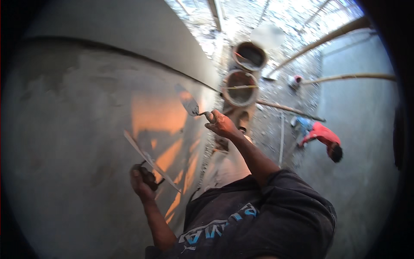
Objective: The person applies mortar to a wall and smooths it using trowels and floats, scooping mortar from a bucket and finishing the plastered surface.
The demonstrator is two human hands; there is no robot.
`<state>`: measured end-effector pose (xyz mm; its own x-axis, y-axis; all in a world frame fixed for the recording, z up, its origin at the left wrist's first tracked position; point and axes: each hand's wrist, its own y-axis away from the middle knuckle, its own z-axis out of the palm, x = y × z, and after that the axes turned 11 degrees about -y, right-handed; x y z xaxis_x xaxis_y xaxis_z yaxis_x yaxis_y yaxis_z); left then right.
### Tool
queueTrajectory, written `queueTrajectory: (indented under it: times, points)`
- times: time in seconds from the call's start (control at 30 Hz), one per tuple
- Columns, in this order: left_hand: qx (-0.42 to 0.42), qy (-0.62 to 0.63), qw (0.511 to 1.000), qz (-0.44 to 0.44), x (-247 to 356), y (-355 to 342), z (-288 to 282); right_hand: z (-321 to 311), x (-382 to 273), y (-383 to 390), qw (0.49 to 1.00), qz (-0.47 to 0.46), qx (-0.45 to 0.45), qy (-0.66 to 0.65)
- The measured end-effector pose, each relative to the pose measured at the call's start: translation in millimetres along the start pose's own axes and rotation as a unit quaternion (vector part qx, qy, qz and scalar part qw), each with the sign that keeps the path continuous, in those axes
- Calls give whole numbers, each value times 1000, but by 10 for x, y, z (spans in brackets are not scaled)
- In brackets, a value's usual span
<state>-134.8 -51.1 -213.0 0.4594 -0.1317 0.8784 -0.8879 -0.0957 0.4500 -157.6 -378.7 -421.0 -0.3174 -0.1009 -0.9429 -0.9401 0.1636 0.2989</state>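
Note:
My right hand [224, 125] is wrapped round the handle of a mortar-smeared brick trowel [188, 102], its blade pointing up and to the left in front of the grey plastered wall [86, 172]. Whether the blade touches the wall, I cannot tell. Lower and to the left, my left hand [142, 183] grips the dark handle of a plastering float [151, 159]. The float's long flat plate is seen nearly edge-on, tilted, close to the wall. Orange light and shadows fall on the plaster between the two tools.
Two round tubs [240, 88] [250, 56] stand ahead on a support beside the wall. Wooden poles [327, 41] slant across at the right. A person in a red top [321, 134] bends over the rubble-strewn ground [274, 125], near another grey wall [358, 142].

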Motion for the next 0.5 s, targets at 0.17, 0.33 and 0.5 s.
queueTrajectory:
  times: [0.17,0.33,0.5]
  points:
    - [2,-170,984,57,-574,-460,445,-654,795,705,966,174,-37,188]
    - [-29,-177,984,-18,-1363,-723,926,-990,1994,889,950,210,-52,224]
    - [-42,-177,976,-122,-2001,-911,1515,-1151,2918,20,913,299,-1,277]
